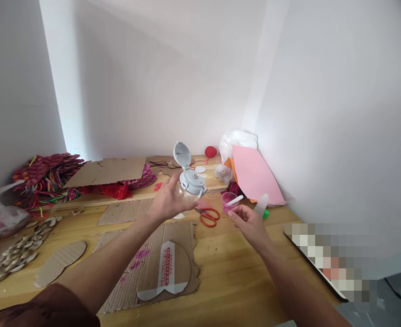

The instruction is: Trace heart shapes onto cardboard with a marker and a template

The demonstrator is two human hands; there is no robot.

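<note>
My left hand [168, 200] is wrapped round a clear bottle [186, 196] and holds it tilted to the right above the table. Its grey lid [193, 180] has a round flip cap [182, 154] standing up. My right hand [247, 221] is closed, its thumb and fingertips pinched at the lower right side of a small clear plastic cup [226, 198]. Pink stuff coats the inside of that cup, and a white stick [235, 200] leans in it. Red-handled scissors [209, 217] lie between my hands. Beside my right hand is a translucent bottle [261, 204] with a green cap [266, 214].
Corrugated cardboard [122, 281] with a heart-shaped cutout [178, 265] lies in front. Another cardboard cutout [62, 262] and dried slices [20, 254] are at left. Yarn braids [51, 175], a red yarn ball [210, 151] and pink paper [255, 175] line the back. A blurred device [326, 259] is at right.
</note>
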